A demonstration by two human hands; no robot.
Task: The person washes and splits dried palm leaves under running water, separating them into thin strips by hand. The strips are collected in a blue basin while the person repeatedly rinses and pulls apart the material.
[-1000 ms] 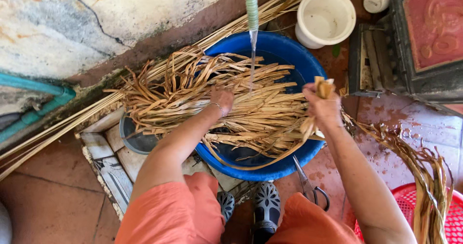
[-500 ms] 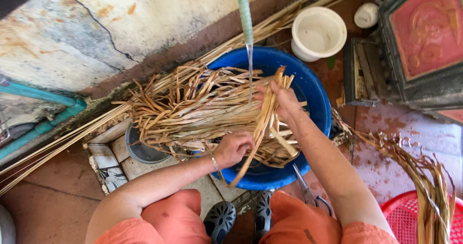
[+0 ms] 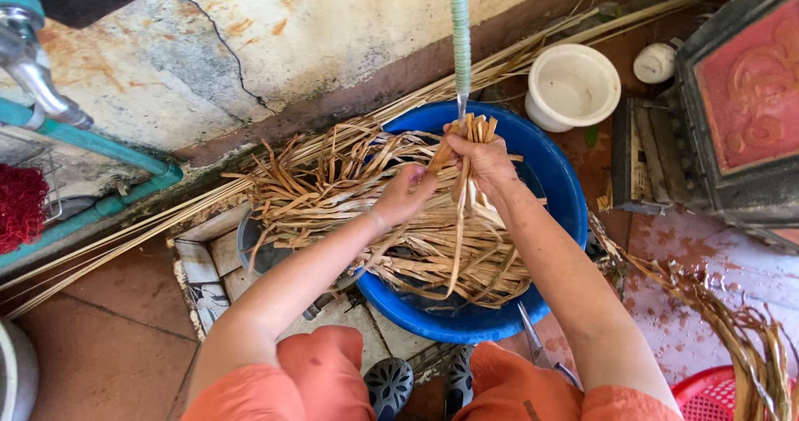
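A big blue basin [image 3: 556, 190] holds a heap of tan dried plant strips [image 3: 349, 196] that spill over its left rim. My right hand [image 3: 481, 156] grips a bundle of these strips [image 3: 463, 190] raised above the basin, its ends sticking up past my fingers. My left hand [image 3: 405, 194] closes around the same bundle just to the left and below. A pale green hose [image 3: 459, 34] hangs down to the bundle's top.
A white pot [image 3: 573, 86] and a small white lid [image 3: 654, 63] stand beyond the basin. A dark cabinet with a red panel [image 3: 736, 105] is at right. Wet strips [image 3: 732, 329] lie over a red basket [image 3: 707, 392]. Scissors [image 3: 539, 352] lie by my knees. Teal pipe [image 3: 91, 142] runs at left.
Both hands have come together on one bundle and lifted it higher, up under the hose. The left hand rose from the basin's near rim.
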